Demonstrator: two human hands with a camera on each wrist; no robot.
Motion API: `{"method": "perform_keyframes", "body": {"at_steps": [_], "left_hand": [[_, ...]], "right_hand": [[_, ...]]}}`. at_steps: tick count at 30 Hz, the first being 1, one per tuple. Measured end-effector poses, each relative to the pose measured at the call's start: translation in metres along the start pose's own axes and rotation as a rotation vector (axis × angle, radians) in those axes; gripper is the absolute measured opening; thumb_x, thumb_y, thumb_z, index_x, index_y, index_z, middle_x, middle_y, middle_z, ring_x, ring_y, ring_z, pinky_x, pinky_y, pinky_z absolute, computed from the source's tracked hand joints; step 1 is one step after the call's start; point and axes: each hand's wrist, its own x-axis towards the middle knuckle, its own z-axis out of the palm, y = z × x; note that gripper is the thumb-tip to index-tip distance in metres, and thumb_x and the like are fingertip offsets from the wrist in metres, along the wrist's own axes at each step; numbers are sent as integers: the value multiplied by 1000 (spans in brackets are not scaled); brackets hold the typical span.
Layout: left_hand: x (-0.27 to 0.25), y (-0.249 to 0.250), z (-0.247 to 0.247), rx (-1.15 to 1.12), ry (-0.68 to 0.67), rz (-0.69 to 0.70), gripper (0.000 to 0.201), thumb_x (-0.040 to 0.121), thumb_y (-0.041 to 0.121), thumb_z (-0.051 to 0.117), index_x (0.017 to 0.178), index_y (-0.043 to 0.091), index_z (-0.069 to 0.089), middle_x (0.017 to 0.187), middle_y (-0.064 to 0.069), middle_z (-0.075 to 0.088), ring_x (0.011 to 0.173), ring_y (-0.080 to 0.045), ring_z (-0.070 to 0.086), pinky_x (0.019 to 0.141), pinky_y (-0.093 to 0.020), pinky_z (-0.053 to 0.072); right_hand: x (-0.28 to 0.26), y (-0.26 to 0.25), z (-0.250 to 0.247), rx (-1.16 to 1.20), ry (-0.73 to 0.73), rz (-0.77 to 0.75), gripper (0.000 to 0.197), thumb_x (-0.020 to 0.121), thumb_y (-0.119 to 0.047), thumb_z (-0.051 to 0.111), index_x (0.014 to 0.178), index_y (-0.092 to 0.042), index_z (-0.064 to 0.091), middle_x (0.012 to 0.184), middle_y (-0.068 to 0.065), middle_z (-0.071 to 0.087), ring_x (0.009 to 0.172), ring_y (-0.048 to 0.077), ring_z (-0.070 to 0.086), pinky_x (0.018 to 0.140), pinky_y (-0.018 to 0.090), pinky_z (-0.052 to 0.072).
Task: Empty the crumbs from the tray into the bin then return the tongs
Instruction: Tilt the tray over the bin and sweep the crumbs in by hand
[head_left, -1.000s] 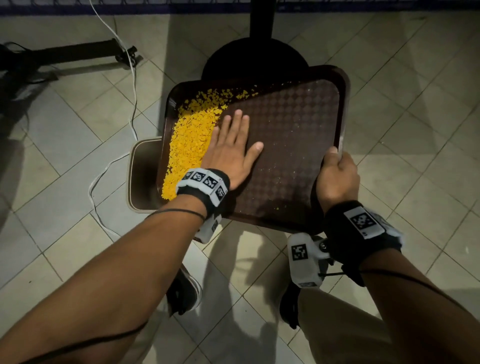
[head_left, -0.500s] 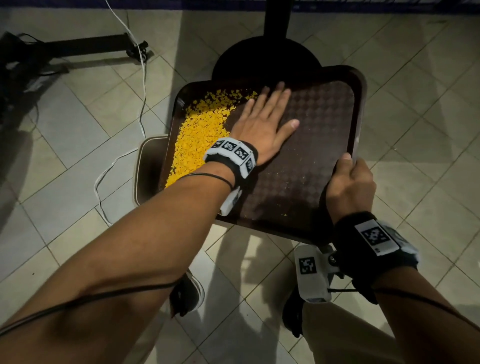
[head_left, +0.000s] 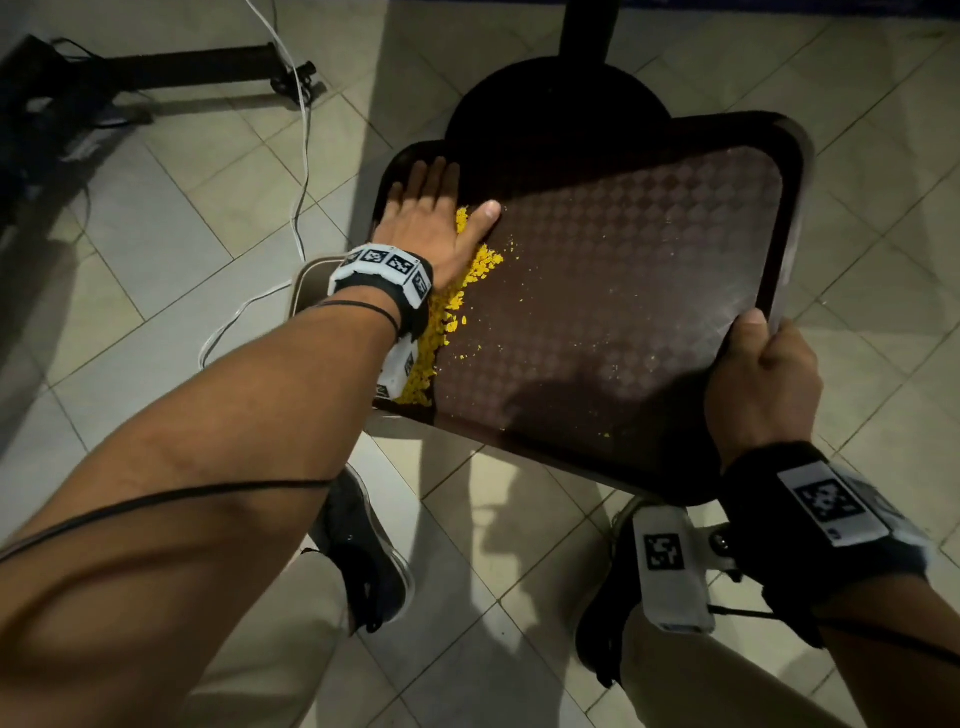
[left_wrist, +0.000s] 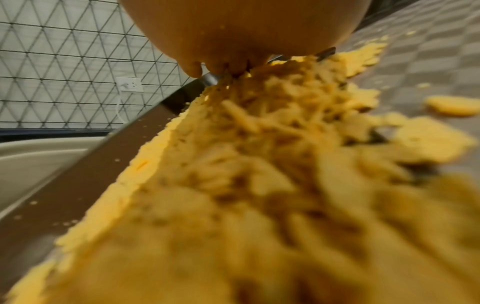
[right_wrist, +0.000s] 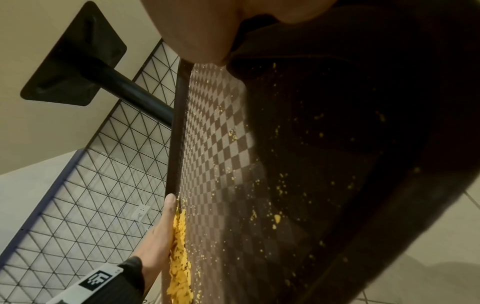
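Crumbs (head_left: 441, 332) had bunched tighter against the tray (head_left: 649, 291) edge since before. My left hand (head_left: 434, 218) lay spread flat; my right hand (head_left: 763, 384) gripped the rim.

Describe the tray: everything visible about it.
The tray is dark brown, rectangular with rounded corners and a raised rim, apparently plastic, its floor embossed with a checkered diamond pattern. It is held above the tiled floor, tilted down toward its left edge over the bin. The right hand grips its right rim; the left hand lies flat on its left side. Yellow crumbs are heaped along the left edge, with specks scattered across the rest.
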Motion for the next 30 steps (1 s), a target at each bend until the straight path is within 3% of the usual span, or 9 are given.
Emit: {"method": "perform_keyframes", "body": {"at_steps": [5, 10, 12, 14, 16, 20, 23, 27, 30], "left_hand": [[4, -28, -2, 13, -21, -66, 99, 84, 80, -9, 157, 15, 5, 165, -6, 5, 152, -24, 6, 121, -46, 9], [-17, -33, -5, 3, 17, -90, 96, 91, 74, -2, 143, 4, 40, 141, -21, 48, 129, -33, 44, 112, -48, 28], [-31, -38, 2, -25, 23, -77, 94, 91, 74, -1, 142, 5, 38, 143, -19, 45, 132, -32, 39, 112, -49, 28], [-47, -44, 13, -49, -6, -79, 93, 90, 74, -2, 154, 10, 21, 161, -12, 22, 149, -27, 17, 120, -48, 15], [-62, -49, 23, -76, -43, -94, 89, 91, 74, -2, 157, 16, 8, 165, -4, 3, 152, -19, -1, 122, -41, 3], [-83, -48, 24, -166, 9, -127, 87, 92, 74, 2, 156, 17, 16, 164, -4, 13, 151, -18, 6, 120, -42, 11], [-79, -31, 14, -184, 73, -103, 82, 94, 71, 7, 157, 19, 14, 165, -1, 7, 151, -17, 5, 120, -41, 11], [-57, 12, -4, -146, 133, 100, 76, 99, 63, 14, 157, 14, 15, 165, -6, 4, 152, -21, 4, 121, -37, 5], [-57, 57, -3, -103, 109, 295, 78, 98, 64, 16, 157, 14, 10, 165, -6, -1, 152, -20, -1, 123, -39, 5]], "right_hand": [[-1, -3, 0, -19, 18, -18, 37, 103, -31, 34, 106, -3, 57, 110, 19, 61, 98, 29, 54, 72, 24, 30], [-4, -7, 0, -36, 19, -16, 36, 103, -30, 34, 109, -2, 57, 114, 22, 60, 102, 33, 54, 72, 25, 28], [-5, -9, -1, -40, 18, -10, 36, 103, -30, 34, 110, -2, 56, 116, 23, 59, 104, 35, 53, 72, 27, 30], [-6, -10, -1, -42, 12, -7, 36, 103, -30, 34, 109, -1, 56, 115, 24, 59, 103, 35, 53, 72, 29, 32], [-6, -12, -1, -46, 10, 3, 37, 103, -30, 34, 108, 0, 56, 115, 25, 59, 103, 36, 52, 75, 33, 35], [-7, -15, -1, -52, 1, 25, 37, 103, -30, 33, 111, -1, 55, 117, 26, 58, 105, 39, 51, 81, 38, 38], [-8, -16, -1, -47, 3, 36, 37, 103, -30, 33, 113, -1, 55, 118, 26, 58, 106, 39, 51, 83, 39, 38], [-7, -14, 0, -30, 2, 38, 38, 103, -30, 33, 110, 0, 55, 116, 26, 58, 104, 38, 51, 77, 35, 35], [-7, -15, 0, -20, -2, 38, 39, 103, -31, 33, 108, 1, 54, 116, 27, 57, 103, 38, 51, 69, 27, 25]]}}
